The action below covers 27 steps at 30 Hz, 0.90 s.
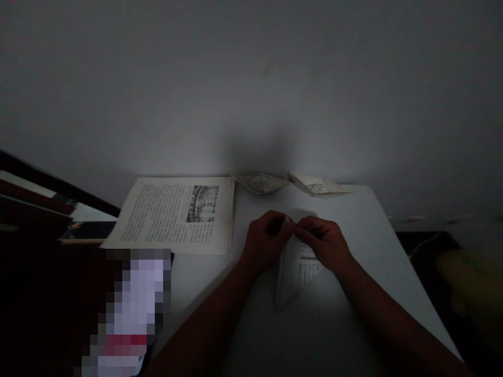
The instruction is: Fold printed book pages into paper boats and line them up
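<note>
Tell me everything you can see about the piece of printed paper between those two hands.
The printed sheet is pale and thin, with rows of small dark characters too dim to read. It looks folded: its lower edge slants down to a point nearest the wearer. The left hand and right hand pinch its far end, partly hiding it. It sits over the white table; whether it touches is unclear.

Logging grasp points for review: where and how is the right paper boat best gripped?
Probably pinch the right paper boat by its slim right tip, from the front right: that tip points away from the left paper boat, and the wall stands close behind.
</note>
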Available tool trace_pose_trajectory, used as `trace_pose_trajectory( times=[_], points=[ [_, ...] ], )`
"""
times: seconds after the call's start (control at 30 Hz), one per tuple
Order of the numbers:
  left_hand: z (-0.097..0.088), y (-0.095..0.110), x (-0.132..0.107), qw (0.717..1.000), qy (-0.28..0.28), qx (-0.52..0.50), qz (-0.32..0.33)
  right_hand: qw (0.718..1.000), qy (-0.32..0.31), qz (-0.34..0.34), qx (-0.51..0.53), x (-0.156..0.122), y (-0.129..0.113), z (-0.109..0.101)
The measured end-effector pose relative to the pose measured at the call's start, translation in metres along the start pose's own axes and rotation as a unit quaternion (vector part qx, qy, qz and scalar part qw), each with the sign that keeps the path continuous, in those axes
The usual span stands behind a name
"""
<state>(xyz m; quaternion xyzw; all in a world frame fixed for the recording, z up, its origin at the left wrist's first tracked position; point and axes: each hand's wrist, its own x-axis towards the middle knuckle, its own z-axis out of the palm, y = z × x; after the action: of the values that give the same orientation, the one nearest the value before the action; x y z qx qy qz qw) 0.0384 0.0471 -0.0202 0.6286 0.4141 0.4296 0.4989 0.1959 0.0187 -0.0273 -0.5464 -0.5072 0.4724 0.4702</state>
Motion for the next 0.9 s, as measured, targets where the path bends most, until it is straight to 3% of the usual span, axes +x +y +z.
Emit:
trace_pose_trajectory(
  times=[0.17, 0.4, 0.57, 0.9],
  points=[
    [0.0002, -0.0004, 0.0007, 0.999, 0.016, 0.046, -0.010, 1.000, 0.000, 0.017, -0.006, -0.0006, 0.0010, 0.0021],
    [-0.0025, -0.0005, 0.0008, 1.000, 0.001, 0.002, -0.023, 0.999, -0.032, 0.014, -0.024, -0.0028, -0.0035, 0.0024],
    [-0.0014, 0.0011, 0.0013, 0.999, 0.005, 0.035, -0.024, 0.999, -0.047, 0.000, -0.014, -0.0034, -0.0057, 0.0017],
    [-0.0010, 0.0027, 0.0028, 0.997, -0.011, 0.070, -0.010, 1.000, -0.010, 0.001, 0.012, -0.0025, -0.0040, 0.0029]
  ],
)
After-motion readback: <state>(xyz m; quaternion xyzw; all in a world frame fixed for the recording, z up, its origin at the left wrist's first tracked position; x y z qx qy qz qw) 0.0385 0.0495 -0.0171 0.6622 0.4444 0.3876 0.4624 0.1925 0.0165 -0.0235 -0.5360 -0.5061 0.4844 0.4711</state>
